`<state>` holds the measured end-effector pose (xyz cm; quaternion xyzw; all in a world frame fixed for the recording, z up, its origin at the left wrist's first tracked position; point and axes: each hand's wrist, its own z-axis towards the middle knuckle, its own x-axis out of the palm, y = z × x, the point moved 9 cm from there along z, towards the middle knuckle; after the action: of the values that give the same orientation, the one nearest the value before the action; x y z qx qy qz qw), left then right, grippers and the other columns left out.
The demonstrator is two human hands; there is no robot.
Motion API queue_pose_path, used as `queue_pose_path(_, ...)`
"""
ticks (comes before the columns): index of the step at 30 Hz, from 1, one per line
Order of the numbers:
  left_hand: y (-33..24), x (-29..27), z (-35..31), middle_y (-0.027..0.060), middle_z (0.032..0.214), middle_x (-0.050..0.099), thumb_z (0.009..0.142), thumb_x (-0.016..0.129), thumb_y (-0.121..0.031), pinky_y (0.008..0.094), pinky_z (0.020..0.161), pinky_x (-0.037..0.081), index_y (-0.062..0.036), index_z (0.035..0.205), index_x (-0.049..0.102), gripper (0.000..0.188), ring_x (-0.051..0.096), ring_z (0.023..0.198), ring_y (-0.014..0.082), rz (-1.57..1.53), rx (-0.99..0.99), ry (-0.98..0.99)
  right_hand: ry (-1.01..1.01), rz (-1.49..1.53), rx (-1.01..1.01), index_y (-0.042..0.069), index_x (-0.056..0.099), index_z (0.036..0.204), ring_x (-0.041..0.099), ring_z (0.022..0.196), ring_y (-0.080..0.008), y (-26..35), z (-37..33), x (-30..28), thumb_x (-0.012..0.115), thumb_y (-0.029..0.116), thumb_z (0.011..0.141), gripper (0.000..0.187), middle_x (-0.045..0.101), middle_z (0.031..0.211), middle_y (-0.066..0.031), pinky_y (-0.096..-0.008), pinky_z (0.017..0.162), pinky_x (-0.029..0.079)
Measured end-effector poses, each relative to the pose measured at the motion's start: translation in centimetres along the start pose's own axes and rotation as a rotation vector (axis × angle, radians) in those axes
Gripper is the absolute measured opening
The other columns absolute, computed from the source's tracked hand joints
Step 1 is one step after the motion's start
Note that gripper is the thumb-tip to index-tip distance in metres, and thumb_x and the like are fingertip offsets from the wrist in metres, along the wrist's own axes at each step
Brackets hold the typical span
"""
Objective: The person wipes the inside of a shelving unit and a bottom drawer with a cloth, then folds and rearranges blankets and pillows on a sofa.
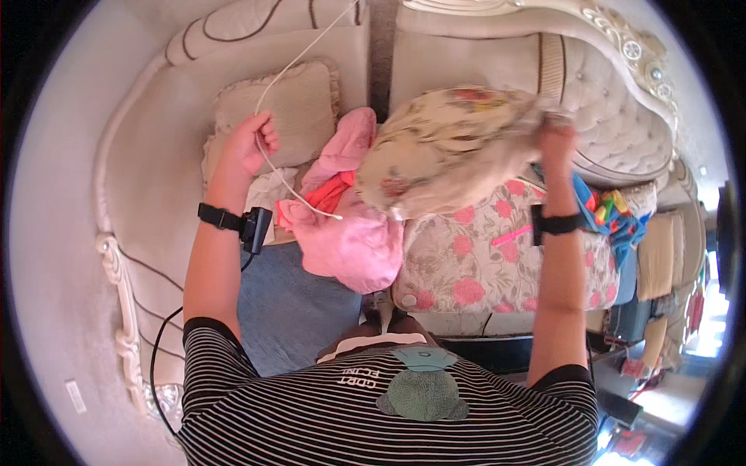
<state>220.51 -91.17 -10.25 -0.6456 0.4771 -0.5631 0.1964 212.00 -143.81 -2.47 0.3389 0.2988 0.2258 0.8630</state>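
My left hand (256, 144) is closed around a thin white cord (294, 189), which runs up past the top edge and ends above the pink garment. At the right, my right hand (558, 138), smeared by motion, grips one end of a beige floral cloth (447, 151). The cloth hangs bunched and blurred over the sofa; I cannot tell whether it is a garment or a cover. Below it lies a pink fluffy garment (353, 245), with a red cloth (334, 193) against it. A beige ruffled pillow (284, 105) lies just beyond my left hand.
A cream sofa (144, 194) with carved trim wraps around. Before me are a blue fabric seat or cover (291, 311) and a floral-patterned cushion (466, 291) carrying a bright pink strip (511, 236). A blue multicoloured cloth (622, 225) and folded tan items (660, 252) sit at right.
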Motion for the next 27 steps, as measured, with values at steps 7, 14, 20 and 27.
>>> queue_pose_path(7, 2.0, -2.3, -2.2, -0.0013, 0.059, 0.043, 0.085, 0.050, -0.016, 0.0256, 0.049, 0.037, -0.0074, 0.079, 0.049, 0.011, 0.042, 0.053, 0.0118, -0.048, -0.078, -0.113, -0.176, -1.285, -0.314, 0.004, 0.054, 0.108, 0.061, 0.078, -0.0232, -0.6, 12.0, -18.4, 0.040, 0.028, 0.089, 0.034, 0.062, 0.089, -0.0138, -0.0340, 0.065, 0.049)
queue_pose_path(14, 1.7, 9.2, 1.1, 0.0055, 0.066, 0.046, 0.082, 0.053, -0.010, 0.0307, 0.066, 0.043, -0.0007, 0.078, 0.047, 0.012, 0.046, 0.064, 0.0184, -0.340, -0.037, 0.237, -0.181, -1.357, 0.111, 0.006, 0.053, 0.113, 0.059, 0.087, -0.0278, -10.5, 25.3, -32.2, 0.046, 0.059, 0.075, 0.066, 0.060, 0.095, -0.0188, -0.0409, 0.074, 0.046)
queue_pose_path(20, 5.1, 25.3, 5.3, 0.0147, 0.074, 0.054, 0.078, 0.054, -0.006, 0.0417, 0.083, 0.045, 0.0033, 0.081, 0.051, 0.010, 0.056, 0.080, 0.0288, -0.334, 0.031, 0.286, -0.017, -1.042, -0.375, 0.002, 0.039, 0.125, 0.048, 0.103, -0.0319, -14.8, 16.4, -19.6, 0.062, 0.035, 0.075, 0.064, 0.046, 0.120, -0.0179, -0.0378, 0.089, 0.038)
queue_pose_path(27, 16.6, 34.2, 5.0, 0.0028, 0.070, 0.049, 0.079, 0.051, -0.011, 0.0294, 0.056, 0.044, -0.0074, 0.077, 0.050, 0.004, 0.052, 0.067, 0.0165, -0.212, -0.100, 0.155, 0.774, 0.702, 0.265, 0.003, 0.019, 0.136, 0.043, 0.110, -0.0144, 2.3, -10.0, 4.0, 0.057, 0.003, 0.079, 0.068, 0.045, 0.121, -0.0086, -0.0253, 0.087, 0.037)
